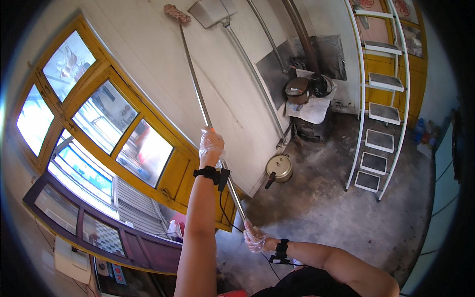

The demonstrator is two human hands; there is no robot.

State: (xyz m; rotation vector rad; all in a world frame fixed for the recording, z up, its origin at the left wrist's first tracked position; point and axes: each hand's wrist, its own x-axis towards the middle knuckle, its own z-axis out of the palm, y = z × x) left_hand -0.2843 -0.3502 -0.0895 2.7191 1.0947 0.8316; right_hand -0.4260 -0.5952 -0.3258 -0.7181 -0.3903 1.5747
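Observation:
A long metal-poled duster (193, 69) slants up and to the left across the white wall. Its fluffy pinkish-brown head (177, 14) is by the top edge of the view; whether it touches the wall I cannot tell. My left hand (212, 143), in a clear plastic glove, is wrapped around the middle of the pole near an orange band. Lower down, my right hand (256, 237), gloved the same way, grips the pole near its bottom end. Black straps with cables sit on both wrists.
At left, a yellow-framed glazed door (193, 190) stands open. A metal-handled dustpan (213, 11) leans on the wall. A pressure cooker (279, 169) sits on the floor near a dark stove (310, 127) with a pipe. A white stepladder (362, 114) stands at right.

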